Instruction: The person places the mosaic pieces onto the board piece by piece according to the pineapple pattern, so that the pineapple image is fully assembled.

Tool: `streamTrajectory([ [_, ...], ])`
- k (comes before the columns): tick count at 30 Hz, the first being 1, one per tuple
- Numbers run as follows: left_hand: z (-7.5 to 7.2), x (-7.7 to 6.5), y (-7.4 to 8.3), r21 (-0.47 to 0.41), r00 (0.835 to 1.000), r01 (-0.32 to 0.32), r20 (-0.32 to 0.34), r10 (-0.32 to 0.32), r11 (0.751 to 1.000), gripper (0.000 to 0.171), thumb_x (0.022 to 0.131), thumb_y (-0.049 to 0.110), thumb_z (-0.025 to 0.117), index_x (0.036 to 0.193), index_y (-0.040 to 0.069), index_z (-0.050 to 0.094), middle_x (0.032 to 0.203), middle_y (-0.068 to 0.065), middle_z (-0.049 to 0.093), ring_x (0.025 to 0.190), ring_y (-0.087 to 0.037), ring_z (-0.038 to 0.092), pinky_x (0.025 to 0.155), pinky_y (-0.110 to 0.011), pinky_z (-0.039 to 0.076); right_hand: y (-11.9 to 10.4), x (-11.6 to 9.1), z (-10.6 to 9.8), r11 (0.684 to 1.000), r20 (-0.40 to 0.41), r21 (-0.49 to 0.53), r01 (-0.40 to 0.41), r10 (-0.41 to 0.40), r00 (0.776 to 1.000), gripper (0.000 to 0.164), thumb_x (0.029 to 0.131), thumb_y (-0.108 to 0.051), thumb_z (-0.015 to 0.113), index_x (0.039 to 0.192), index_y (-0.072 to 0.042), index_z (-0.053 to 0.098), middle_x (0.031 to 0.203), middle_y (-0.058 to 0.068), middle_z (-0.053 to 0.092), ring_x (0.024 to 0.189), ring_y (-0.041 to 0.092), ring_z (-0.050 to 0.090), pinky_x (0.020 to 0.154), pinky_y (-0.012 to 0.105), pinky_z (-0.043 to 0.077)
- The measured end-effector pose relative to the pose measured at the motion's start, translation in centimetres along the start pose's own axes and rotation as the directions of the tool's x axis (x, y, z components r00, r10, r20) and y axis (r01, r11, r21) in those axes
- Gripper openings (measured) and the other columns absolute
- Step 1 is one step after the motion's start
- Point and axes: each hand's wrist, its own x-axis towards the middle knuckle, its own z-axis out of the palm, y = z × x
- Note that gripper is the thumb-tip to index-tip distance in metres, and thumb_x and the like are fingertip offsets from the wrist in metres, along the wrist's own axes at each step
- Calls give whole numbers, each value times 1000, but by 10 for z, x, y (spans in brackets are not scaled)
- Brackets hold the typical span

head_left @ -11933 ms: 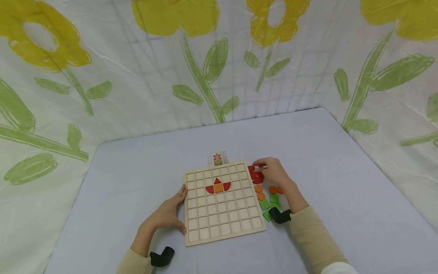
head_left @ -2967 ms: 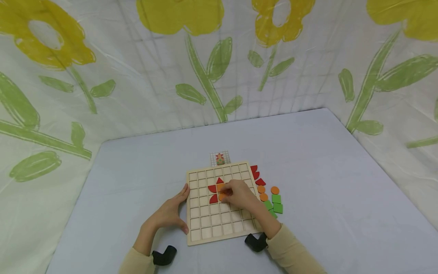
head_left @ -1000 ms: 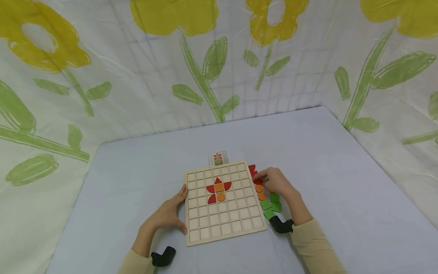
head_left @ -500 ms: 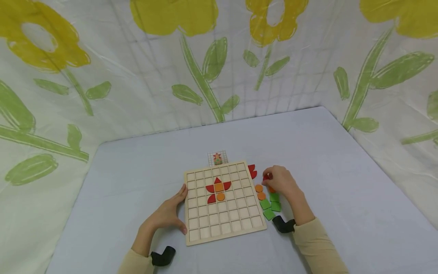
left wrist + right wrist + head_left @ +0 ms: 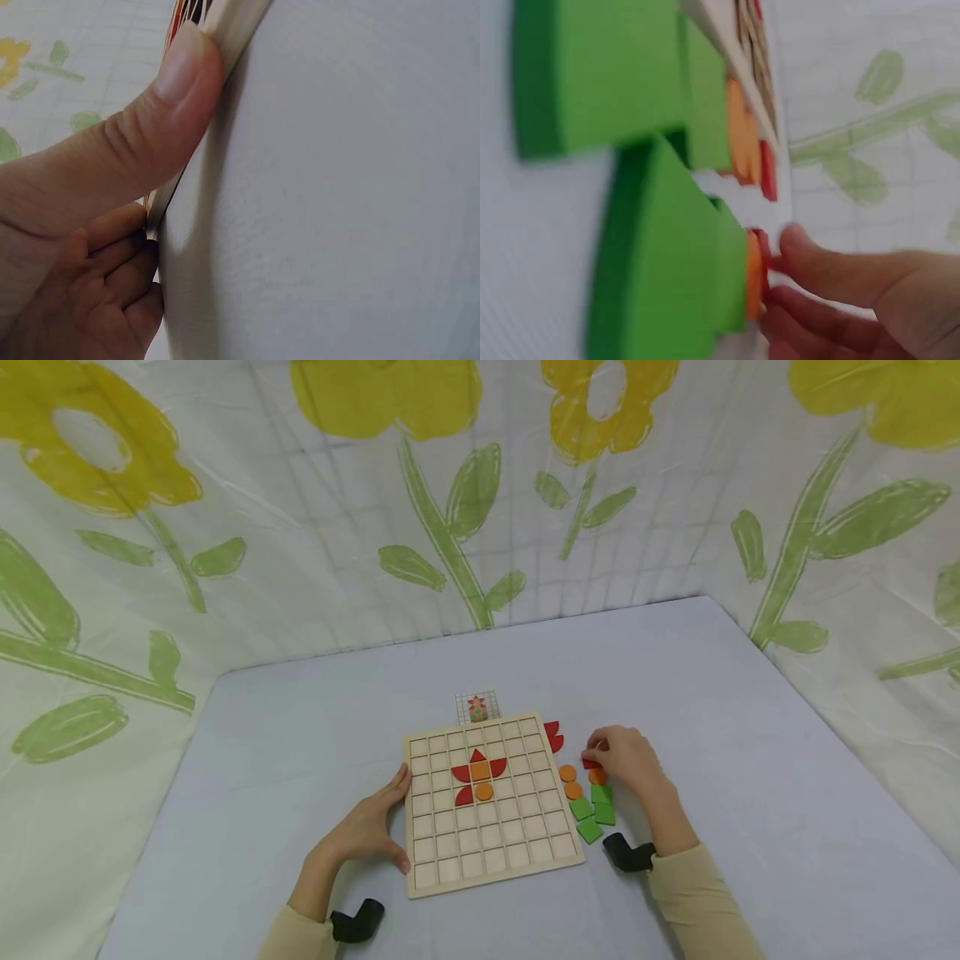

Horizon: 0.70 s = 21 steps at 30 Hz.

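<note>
My left hand [image 5: 367, 827] rests along the left edge of a wooden grid board [image 5: 498, 847], thumb and fingers spread; in the left wrist view its thumb [image 5: 169, 97] touches the board's side. To the right of the board, my right hand [image 5: 626, 758] pinches a red quarter-round tile [image 5: 589, 762] between thumb and fingers, low over the table and close to an orange disc [image 5: 597, 777]. The fingers cover part of this red tile. On the board lie a red triangle [image 5: 476, 755], an orange square [image 5: 479, 770], several red quarter-round tiles [image 5: 464, 794] and another orange disc [image 5: 484, 791].
Beyond the board's far edge lies a small pattern card [image 5: 477, 707] with a grid. Beside the right edge are loose red tiles [image 5: 554, 737], orange discs [image 5: 567, 773] and several green squares [image 5: 604, 813]. A flowered curtain [image 5: 315, 568] hangs behind the table.
Since the oldest frame, a red quarter-round tile and an orange disc have joined the board. Within the last second, my right hand has drawn a red tile rightward from the board's edge. The left hand stays put.
</note>
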Motion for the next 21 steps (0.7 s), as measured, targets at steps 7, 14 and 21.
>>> streamTrajectory([
  [7, -1, -1, 0, 1, 1000, 8, 0, -8, 1000, 130, 45, 21, 96, 148, -9, 23, 158, -21, 13, 142, -42, 19, 111, -57, 25, 6, 2, -7, 992, 146, 100, 78, -92, 985, 23, 86, 6, 63, 107, 2, 72, 98, 12, 68, 88, 25, 60, 78, 39, 54],
  [14, 0, 0, -1, 4, 1000, 6, -3, -6, 1000, 130, 44, 21, 97, 148, -9, 23, 158, -21, 13, 142, -42, 20, 111, -57, 25, 0, 8, 0, 996, 72, 74, 40, -46, 996, 11, 88, -1, 66, 96, -1, 72, 86, 7, 66, 79, 22, 57, 75, 39, 52],
  [21, 1, 0, -1, 5, 1000, 7, -5, -7, 1000, 130, 44, 21, 96, 148, -9, 24, 158, -20, 13, 142, -42, 20, 111, -57, 25, -4, 12, 4, 997, -24, 60, -44, 46, 999, 11, 88, -7, 71, 94, 2, 70, 82, 10, 63, 76, 24, 55, 71, 39, 52],
])
